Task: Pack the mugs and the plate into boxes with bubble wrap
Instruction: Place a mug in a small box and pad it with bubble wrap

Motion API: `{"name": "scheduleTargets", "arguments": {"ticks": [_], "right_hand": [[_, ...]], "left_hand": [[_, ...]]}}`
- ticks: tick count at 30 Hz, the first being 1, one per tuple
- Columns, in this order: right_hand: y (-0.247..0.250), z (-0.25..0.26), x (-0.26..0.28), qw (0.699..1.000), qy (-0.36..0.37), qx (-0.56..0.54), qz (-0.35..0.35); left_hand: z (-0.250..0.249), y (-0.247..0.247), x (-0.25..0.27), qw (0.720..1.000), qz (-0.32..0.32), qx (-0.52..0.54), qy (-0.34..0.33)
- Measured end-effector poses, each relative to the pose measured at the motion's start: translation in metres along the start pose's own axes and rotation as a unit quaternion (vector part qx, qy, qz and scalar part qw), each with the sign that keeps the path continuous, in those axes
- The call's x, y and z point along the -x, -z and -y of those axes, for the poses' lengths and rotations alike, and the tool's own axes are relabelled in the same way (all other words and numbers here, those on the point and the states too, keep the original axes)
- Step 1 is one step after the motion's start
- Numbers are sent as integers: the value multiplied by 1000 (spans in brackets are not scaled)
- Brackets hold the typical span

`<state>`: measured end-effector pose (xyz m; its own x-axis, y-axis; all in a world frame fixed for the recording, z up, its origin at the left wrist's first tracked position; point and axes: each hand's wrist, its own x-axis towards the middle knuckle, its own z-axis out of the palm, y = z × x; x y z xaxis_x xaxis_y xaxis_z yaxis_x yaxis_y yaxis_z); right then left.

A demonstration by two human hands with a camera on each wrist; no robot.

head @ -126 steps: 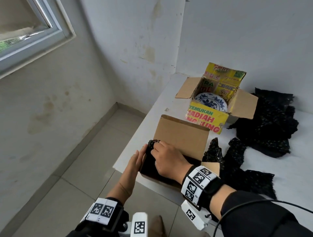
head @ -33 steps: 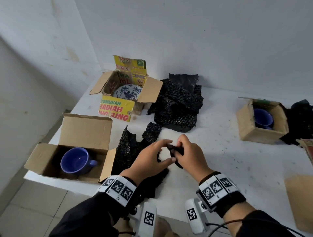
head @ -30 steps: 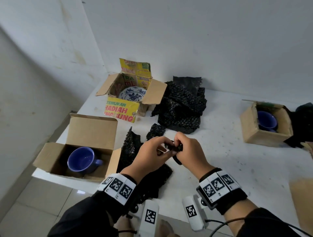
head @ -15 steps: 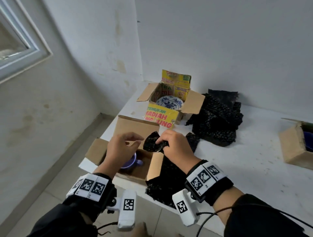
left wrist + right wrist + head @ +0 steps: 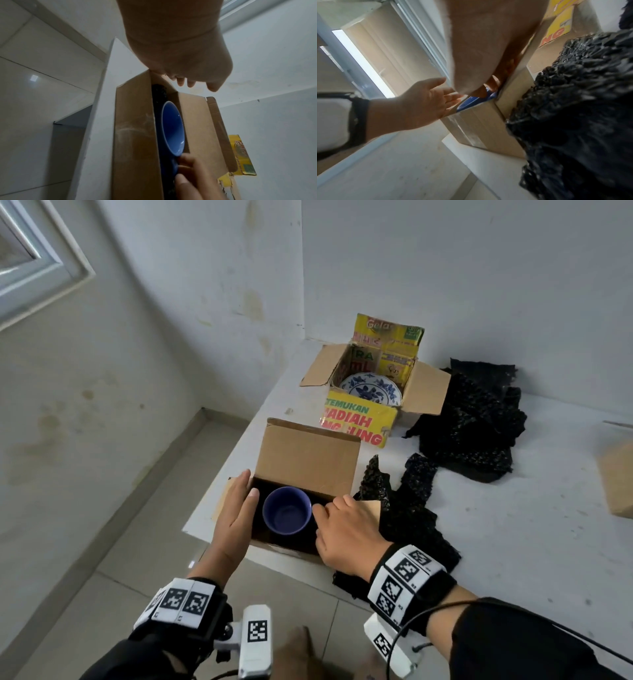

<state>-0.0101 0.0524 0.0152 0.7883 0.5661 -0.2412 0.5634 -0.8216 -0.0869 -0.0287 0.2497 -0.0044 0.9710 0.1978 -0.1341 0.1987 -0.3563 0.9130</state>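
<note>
A blue mug (image 5: pixel 287 510) (image 5: pixel 173 128) (image 5: pixel 476 101) stands mouth up in an open brown box (image 5: pixel 308 453) (image 5: pixel 133 135) at the table's front left corner, with black bubble wrap dark around it. My left hand (image 5: pixel 248 484) (image 5: pixel 436 94) lies flat with straight fingers along the box's left edge. My right hand (image 5: pixel 329 508) reaches into the box on the mug's right; its fingers (image 5: pixel 188 169) press against the mug's side and the wrap there. A blue-patterned plate (image 5: pixel 371 390) lies in the yellow printed box (image 5: pixel 356 422) behind.
A heap of black bubble wrap (image 5: pixel 472 422) lies right of the yellow box. More wrap (image 5: pixel 404 508) (image 5: pixel 582 94) lies by my right wrist. Another brown box (image 5: pixel 616 481) shows at the right edge. The table edge (image 5: pixel 205 522) drops to the tiled floor.
My right hand has carried a small piece of black wrap from the table into the box beside the mug. My left hand has come down onto the box's left edge.
</note>
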Motion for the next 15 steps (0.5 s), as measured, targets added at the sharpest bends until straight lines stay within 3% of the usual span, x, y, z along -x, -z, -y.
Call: {"name": "scheduleTargets", "arguments": {"ticks": [3, 7, 15], "right_hand": [[7, 0, -6, 998, -10, -39, 39], [5, 0, -1, 994, -33, -106, -20], [-22, 1, 4, 1000, 7, 6, 12]], "left_hand": [[5, 1, -3, 1000, 9, 21, 21], [7, 1, -4, 999, 17, 35, 27], [7, 3, -4, 998, 29, 33, 37]]}}
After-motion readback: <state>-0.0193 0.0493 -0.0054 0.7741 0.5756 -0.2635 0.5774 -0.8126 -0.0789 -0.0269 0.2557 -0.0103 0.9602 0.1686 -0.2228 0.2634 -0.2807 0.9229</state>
